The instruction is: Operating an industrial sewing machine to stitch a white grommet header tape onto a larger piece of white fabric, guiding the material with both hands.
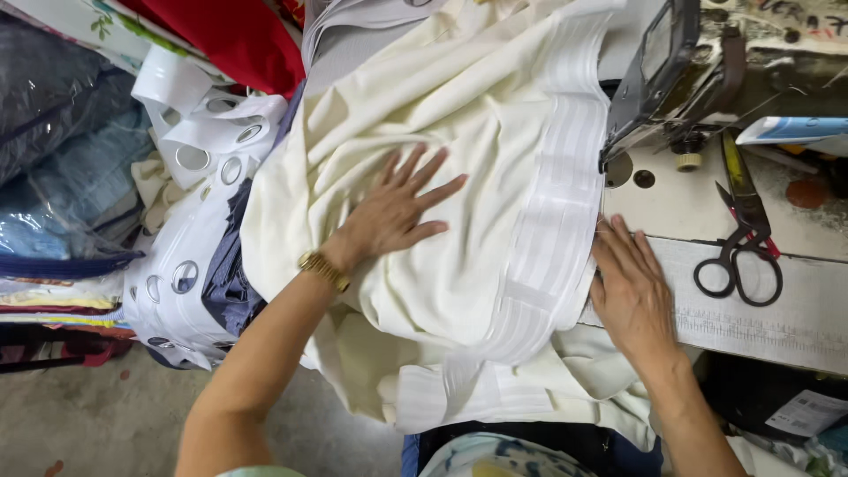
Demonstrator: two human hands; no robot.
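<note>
A big heap of cream fabric (pixel 459 106) lies over the sewing table, with a wide white pleating tape (pixel 552 221) stitched along its right edge. My left hand (pixel 393 212) lies flat on the fabric, fingers spread, a gold watch on the wrist. My right hand (pixel 629 287) rests flat with fingers together at the tape's right edge, on the table. The tape runs up under the head of a sewing machine (pixel 671 71).
Black scissors (pixel 742 256) lie on the table (pixel 751 309) right of my right hand. White eyelet tape (pixel 190 221) is piled at left, beside red cloth (pixel 234 35) and bagged fabrics (pixel 62 132). The concrete floor (pixel 88 424) shows below.
</note>
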